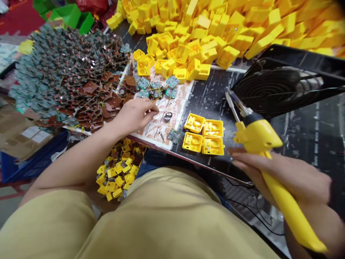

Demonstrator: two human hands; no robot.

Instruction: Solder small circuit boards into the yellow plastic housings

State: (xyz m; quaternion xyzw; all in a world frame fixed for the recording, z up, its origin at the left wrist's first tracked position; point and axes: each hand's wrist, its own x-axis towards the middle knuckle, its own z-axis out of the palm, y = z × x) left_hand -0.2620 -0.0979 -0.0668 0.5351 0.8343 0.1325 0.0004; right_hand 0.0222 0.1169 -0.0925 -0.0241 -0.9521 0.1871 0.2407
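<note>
My right hand (285,180) is wrapped round a yellow soldering gun (258,135), its metal tip pointing up and left over the black mat. My left hand (140,113) hovers at the edge of the paper-covered area, thumb and forefinger close together; whether anything small is between them cannot be made out. Just right of those fingers lies a small round dark speaker (167,117). Between my hands, four open yellow cases (212,145) form a two-by-two block. A green circuit board (174,136) with wires touches or nearly touches the block's left side.
Circuit boards (81,72) are heaped at the left. Many yellow cases (183,54) cover the back. A black fan (272,84) stands at the right. Below the table edge is a container of yellow parts (118,172); green bins (66,16) are at back left.
</note>
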